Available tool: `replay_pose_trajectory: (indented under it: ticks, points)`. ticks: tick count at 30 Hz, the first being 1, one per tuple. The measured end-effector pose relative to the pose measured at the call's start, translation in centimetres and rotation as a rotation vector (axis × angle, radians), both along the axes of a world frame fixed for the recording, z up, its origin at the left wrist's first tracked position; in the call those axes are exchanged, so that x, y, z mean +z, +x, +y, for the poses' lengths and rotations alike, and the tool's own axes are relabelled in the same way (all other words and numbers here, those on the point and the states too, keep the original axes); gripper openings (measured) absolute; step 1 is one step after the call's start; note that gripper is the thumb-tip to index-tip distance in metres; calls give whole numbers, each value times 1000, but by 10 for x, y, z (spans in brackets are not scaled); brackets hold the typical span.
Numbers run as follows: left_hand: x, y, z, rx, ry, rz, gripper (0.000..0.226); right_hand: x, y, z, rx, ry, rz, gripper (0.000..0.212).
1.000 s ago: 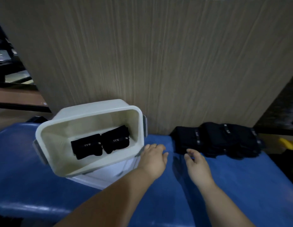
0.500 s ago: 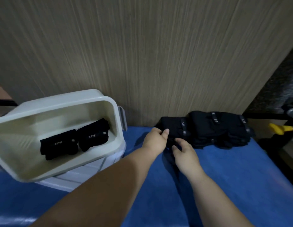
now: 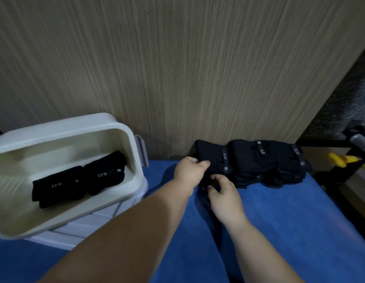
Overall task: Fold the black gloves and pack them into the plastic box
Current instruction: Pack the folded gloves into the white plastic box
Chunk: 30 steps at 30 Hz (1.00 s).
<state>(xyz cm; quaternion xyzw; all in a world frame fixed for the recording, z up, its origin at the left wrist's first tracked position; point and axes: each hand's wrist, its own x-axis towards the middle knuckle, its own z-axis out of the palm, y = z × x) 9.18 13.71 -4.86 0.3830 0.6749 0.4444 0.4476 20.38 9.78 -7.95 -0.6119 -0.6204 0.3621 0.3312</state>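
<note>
A row of black gloves (image 3: 259, 162) lies on the blue table against the wooden panel. My left hand (image 3: 188, 172) grips the left edge of the leftmost glove (image 3: 213, 158). My right hand (image 3: 224, 193) pinches the same glove's near edge from below. The white plastic box (image 3: 128, 131) stands tilted at the left, its opening facing me. Two folded black gloves (image 3: 79, 178) lie side by side inside it.
The blue table surface (image 3: 279, 217) stretches in front of the glove row. A tall wooden panel (image 3: 177, 68) rises right behind it. A yellow object (image 3: 338, 159) and a metal tube (image 3: 361, 139) sit past the table's right edge. The box rests on a white lid (image 3: 91, 223).
Both hands moved forward from the bare table to the leftmost glove and closed on it. The view shifted right, so the box sits further left.
</note>
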Motion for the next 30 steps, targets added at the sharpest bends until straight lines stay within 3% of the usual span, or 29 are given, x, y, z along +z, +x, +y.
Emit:
replay_pose_trajectory:
  ticks: [8,12,16,19,25,30]
  points:
    - [17,-9,-12,112,53,-385,21,4,-2,-4,-15,5,15,34]
    - [24,-22,-23,162,43,-495,19,12,-4,-7,-81,-28,196,23]
    - [26,-42,-44,160,44,-541,11,21,-8,-12,-155,-185,570,18]
    - [27,-59,-64,118,32,-588,13,29,-11,-17,-133,-288,768,38]
    - [23,-92,-103,-48,-35,-554,19,38,-28,-36,137,-455,918,50]
    - [18,-115,-127,-96,-113,-490,13,43,-41,-55,321,-617,977,39]
